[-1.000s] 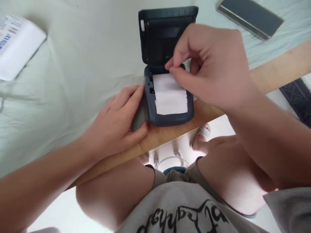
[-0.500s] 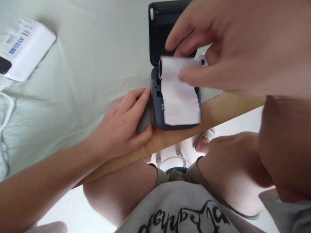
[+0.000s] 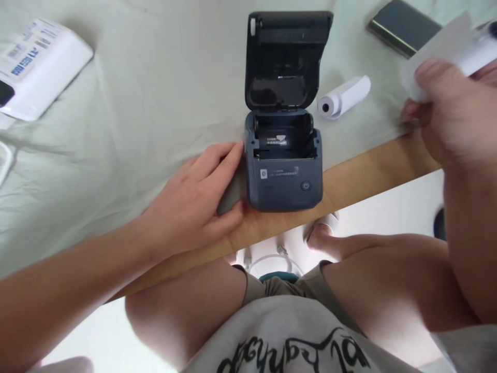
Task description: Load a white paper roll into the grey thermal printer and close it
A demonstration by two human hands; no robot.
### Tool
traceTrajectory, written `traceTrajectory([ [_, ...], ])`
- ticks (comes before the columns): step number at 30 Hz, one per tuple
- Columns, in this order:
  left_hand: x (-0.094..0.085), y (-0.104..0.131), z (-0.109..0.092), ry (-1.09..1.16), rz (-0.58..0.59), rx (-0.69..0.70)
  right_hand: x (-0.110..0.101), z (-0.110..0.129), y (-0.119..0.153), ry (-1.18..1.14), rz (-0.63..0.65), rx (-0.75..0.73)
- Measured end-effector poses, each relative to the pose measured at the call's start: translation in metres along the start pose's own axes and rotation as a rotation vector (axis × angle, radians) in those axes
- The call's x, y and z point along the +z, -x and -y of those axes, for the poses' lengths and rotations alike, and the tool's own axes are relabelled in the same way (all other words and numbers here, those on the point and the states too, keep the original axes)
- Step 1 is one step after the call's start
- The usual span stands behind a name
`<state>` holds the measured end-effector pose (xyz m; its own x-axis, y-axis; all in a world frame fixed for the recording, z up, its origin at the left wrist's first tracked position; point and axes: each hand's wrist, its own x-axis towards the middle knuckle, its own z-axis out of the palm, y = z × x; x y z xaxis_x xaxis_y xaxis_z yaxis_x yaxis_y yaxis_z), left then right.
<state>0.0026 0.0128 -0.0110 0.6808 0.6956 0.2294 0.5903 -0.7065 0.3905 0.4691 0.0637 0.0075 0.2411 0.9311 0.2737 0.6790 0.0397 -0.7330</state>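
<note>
A dark blue portable printer (image 3: 284, 181) sits at the table's front edge with its black lid (image 3: 285, 57) raised. Its paper bay shows no roll inside. Against the printer's left side rests my left hand (image 3: 198, 194), fingers stretched out and thumb apart. Off to the right, my right hand (image 3: 454, 109) pinches a white paper roll (image 3: 471, 54) whose loose end hangs over the fingers; the picture cuts off part of it. A smaller white paper roll (image 3: 347, 97) lies on the cloth just right of the printer.
Beyond my right hand lies a dark flat phone-like object (image 3: 404, 28). A white device with a printed label (image 3: 52, 72) stands at the far left, near a white cable (image 3: 4, 160). The wooden table edge (image 3: 357, 163) runs along the front, above my legs.
My right hand has lifted the paper roll out of the printer and carried it to the right, uncovering the bay and the smaller roll. My left hand has stayed at the printer's side.
</note>
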Motion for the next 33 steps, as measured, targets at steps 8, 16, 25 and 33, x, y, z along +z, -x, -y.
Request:
traceTrajectory([
  [8,0.002,-0.001,0.004,-0.007,-0.013,0.016,-0.014,-0.003,0.008,0.516,-0.008,0.060],
  [16,0.004,0.000,0.003,-0.010,-0.010,0.009,0.015,0.030,0.029,0.592,0.185,-0.675],
  [25,-0.008,-0.007,-0.004,-0.041,0.089,0.063,0.025,0.048,0.030,0.603,0.309,-0.497],
  [33,0.008,-0.001,0.001,-0.007,-0.023,0.021,0.021,0.041,0.050,0.169,0.428,-0.294],
])
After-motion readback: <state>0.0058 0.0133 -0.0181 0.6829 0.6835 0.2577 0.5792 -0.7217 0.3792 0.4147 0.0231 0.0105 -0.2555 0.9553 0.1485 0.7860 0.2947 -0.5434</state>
